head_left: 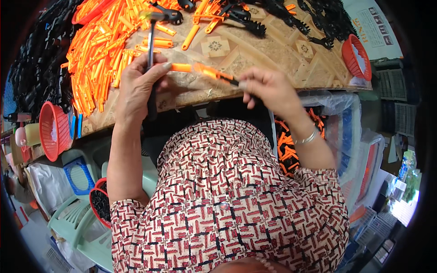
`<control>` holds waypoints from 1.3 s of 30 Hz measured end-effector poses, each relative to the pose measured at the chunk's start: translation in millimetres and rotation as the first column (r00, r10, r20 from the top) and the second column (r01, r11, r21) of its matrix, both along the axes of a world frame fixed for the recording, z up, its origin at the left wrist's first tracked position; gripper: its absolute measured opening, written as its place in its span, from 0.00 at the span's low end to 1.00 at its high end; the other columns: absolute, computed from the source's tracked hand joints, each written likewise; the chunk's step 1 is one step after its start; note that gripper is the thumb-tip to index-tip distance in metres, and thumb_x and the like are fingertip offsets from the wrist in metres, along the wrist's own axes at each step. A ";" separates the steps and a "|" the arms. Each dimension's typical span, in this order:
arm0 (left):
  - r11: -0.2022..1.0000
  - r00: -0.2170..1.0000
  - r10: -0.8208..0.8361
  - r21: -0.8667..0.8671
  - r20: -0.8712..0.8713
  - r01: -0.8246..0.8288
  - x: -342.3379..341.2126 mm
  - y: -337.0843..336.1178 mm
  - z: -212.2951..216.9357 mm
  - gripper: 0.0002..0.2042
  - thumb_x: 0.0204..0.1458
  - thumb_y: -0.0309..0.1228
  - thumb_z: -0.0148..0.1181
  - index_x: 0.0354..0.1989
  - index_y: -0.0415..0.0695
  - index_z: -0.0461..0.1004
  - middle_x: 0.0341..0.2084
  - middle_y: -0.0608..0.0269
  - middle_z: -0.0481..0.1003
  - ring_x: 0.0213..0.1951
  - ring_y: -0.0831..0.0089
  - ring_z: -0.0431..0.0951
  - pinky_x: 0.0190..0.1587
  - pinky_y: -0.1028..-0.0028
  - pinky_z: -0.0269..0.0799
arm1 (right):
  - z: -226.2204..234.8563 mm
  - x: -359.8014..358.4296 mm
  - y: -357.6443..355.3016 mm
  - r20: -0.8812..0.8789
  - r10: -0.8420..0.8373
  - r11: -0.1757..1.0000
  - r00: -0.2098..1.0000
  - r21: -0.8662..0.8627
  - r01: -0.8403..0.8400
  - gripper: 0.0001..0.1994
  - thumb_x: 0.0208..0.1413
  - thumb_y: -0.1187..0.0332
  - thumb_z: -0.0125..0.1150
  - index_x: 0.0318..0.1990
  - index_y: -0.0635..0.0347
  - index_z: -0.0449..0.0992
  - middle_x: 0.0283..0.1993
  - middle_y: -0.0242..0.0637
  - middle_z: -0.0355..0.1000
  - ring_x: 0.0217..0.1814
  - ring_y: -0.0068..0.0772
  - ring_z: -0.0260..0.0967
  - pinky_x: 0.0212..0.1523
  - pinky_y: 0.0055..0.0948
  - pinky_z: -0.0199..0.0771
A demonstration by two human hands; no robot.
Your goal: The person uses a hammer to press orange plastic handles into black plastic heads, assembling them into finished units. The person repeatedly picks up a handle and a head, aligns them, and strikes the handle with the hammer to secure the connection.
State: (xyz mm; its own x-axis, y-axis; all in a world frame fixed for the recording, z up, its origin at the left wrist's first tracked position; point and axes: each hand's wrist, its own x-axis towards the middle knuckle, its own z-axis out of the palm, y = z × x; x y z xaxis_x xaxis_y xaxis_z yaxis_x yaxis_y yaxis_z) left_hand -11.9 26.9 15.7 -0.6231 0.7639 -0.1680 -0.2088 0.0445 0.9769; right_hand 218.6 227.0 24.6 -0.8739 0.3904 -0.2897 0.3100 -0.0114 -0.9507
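Note:
My left hand (143,82) is closed around a hammer (151,45), its metal shaft pointing away from me and its dark grip hanging below the hand. Between the same thumb and fingers sticks out an orange plastic handle (180,67). My right hand (268,88) pinches the black end of an orange-and-black plastic piece (223,76). The two pieces nearly meet in front of me, but blur hides whether they touch. Beyond my left hand lies a big pile of orange plastic handles (98,63).
Black toothed parts (248,25) lie along the table's far side. A heap of black parts (38,59) fills the far left. Red baskets stand at the left (50,129) and right (359,57). A plastic-lined crate (346,123) by my right arm contains orange-and-black pieces (287,145).

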 end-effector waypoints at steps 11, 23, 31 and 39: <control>0.875 0.876 -0.425 -0.354 -0.230 0.331 52.3 45.8 3.2 0.06 0.57 0.28 0.66 0.38 0.41 0.78 0.24 0.72 0.75 0.26 0.86 0.75 0.27 0.84 0.73 | -53.9 22.9 -52.2 -0.026 -0.216 0.956 0.976 -0.209 0.206 0.08 0.65 0.71 0.58 0.41 0.68 0.80 0.25 0.34 0.76 0.24 0.21 0.75 0.27 0.20 0.76; 0.854 0.742 -0.510 -0.358 -0.435 0.377 41.7 48.9 2.4 0.08 0.56 0.29 0.66 0.36 0.36 0.76 0.21 0.67 0.73 0.25 0.82 0.73 0.28 0.78 0.70 | -46.1 16.2 -53.9 0.005 -0.208 0.926 0.978 -0.320 0.199 0.09 0.67 0.69 0.56 0.41 0.67 0.79 0.26 0.34 0.76 0.21 0.19 0.70 0.22 0.18 0.71; 0.927 0.474 -0.364 -0.261 -0.802 0.270 48.8 43.0 -4.8 0.08 0.54 0.29 0.66 0.40 0.39 0.78 0.31 0.59 0.78 0.33 0.71 0.78 0.37 0.68 0.74 | -50.3 5.9 -52.7 0.145 -0.061 0.978 0.988 -0.190 0.088 0.21 0.70 0.56 0.52 0.35 0.68 0.77 0.21 0.38 0.75 0.16 0.23 0.70 0.19 0.21 0.71; 0.966 0.840 -0.153 -0.256 -0.521 0.017 49.1 -3.5 27.7 0.13 0.60 0.31 0.62 0.51 0.42 0.79 0.27 0.70 0.73 0.27 0.88 0.68 0.29 0.85 0.62 | -37.9 1.2 -45.0 0.151 0.043 0.897 0.988 -0.441 0.028 0.22 0.71 0.56 0.48 0.36 0.70 0.74 0.22 0.47 0.76 0.19 0.37 0.76 0.20 0.27 0.76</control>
